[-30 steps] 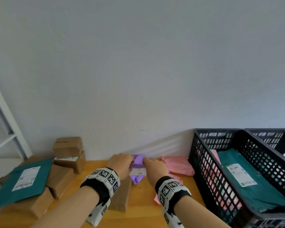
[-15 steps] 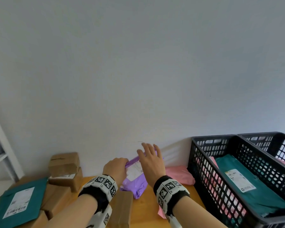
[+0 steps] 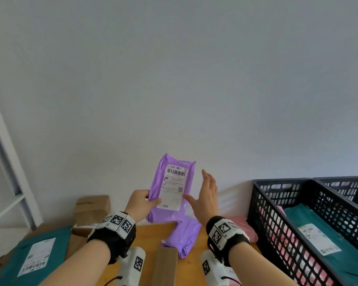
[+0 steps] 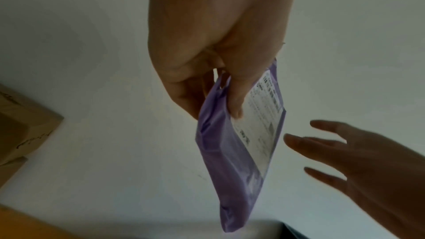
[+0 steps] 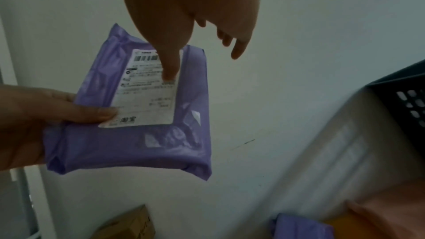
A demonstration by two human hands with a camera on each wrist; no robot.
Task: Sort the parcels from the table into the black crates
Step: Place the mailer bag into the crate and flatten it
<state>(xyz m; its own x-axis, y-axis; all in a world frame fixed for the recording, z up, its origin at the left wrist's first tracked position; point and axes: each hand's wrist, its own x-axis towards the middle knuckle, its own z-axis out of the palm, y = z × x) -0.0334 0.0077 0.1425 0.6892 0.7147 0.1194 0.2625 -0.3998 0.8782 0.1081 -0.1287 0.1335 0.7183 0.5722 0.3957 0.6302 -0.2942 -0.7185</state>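
Fingers (image 4: 234, 101) of the left hand (image 3: 140, 204) pinch the left edge of the purple parcel (image 3: 174, 189), thumb on the label side and the others behind, which keeps the white label (image 3: 174, 187) turned up toward the head camera at the centre of the frame, probably so it can be read before a crate is chosen. Beside it, the right hand (image 3: 207, 196) is spread, its fingers straight and apart and holding nothing; in the left wrist view a clear gap separates it from the parcel's right edge, so it seems ready to steady or take the parcel. That parcel hangs upright in the air above the wooden table (image 3: 149, 238), in front of the pale wall. Below it, a second purple mailer (image 3: 184, 238) lies on the table, with a pink mailer (image 3: 241, 226) to its right against the nearer black crate (image 3: 277, 230). This crate, at the lower right, already holds a green mailer (image 3: 318, 238) over something pink, and a second black crate (image 3: 343, 184) sits behind it. At the lower left wait a green mailer (image 3: 35, 254) and brown boxes (image 3: 91, 209), so sorting looks only partly done.
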